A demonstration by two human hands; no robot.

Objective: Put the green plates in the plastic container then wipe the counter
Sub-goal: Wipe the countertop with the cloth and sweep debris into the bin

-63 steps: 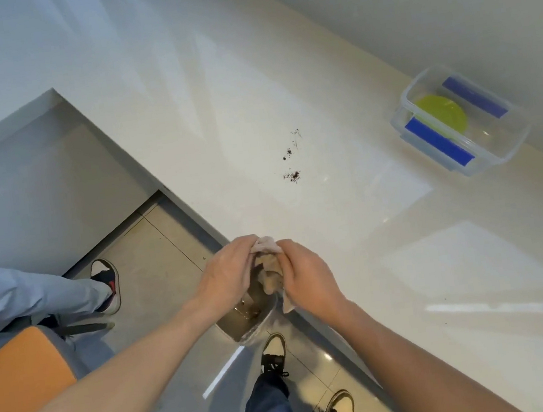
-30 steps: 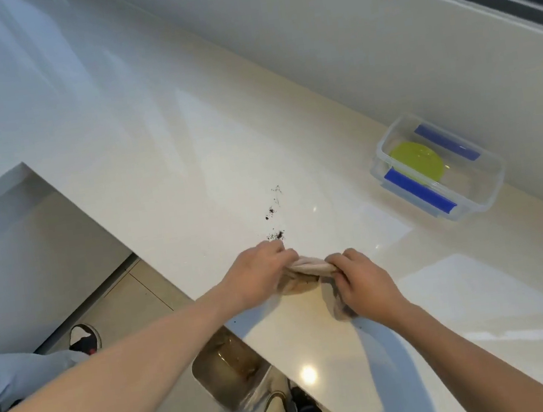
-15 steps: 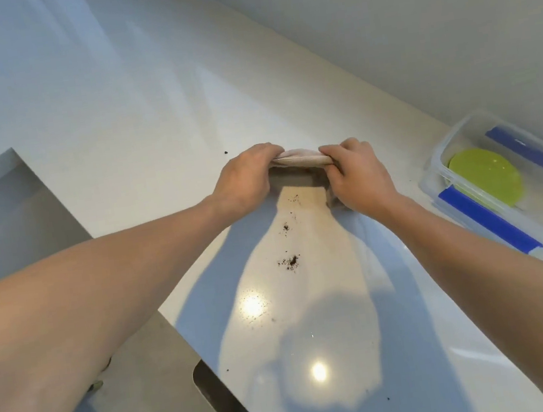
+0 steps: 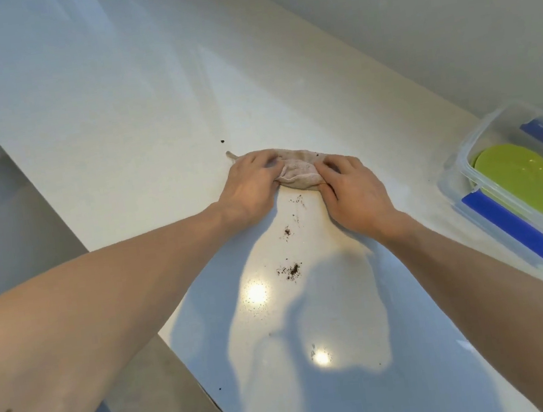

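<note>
Across the whole view runs a glossy white counter (image 4: 155, 124), its near edge cutting diagonally down toward the floor at lower left, with two bright light reflections on its surface. At the far right edge, near the wall, sits the clear plastic container (image 4: 464, 159) with blue latches, and the green plates (image 4: 518, 178) lie flat inside it; whether it is one plate or a stack is hard to tell from this angle, though a second rim seems to show at the left.

Both bare forearms reach forward from the bottom corners. The left hand (image 4: 249, 189) and the right hand (image 4: 352, 190) lie knuckles-up on the counter, each with fingers curled onto one end of a beige cloth (image 4: 297, 173) bunched between them, pressing it against the surface. A thin tail of the cloth pokes out beyond the left hand.

Just nearer than the cloth, between the two wrists, dark crumbs (image 4: 288, 269) are scattered in small clusters on the counter. One lone speck (image 4: 222, 141) lies beyond the cloth, and a few more dot the counter near the bottom edge.
</note>
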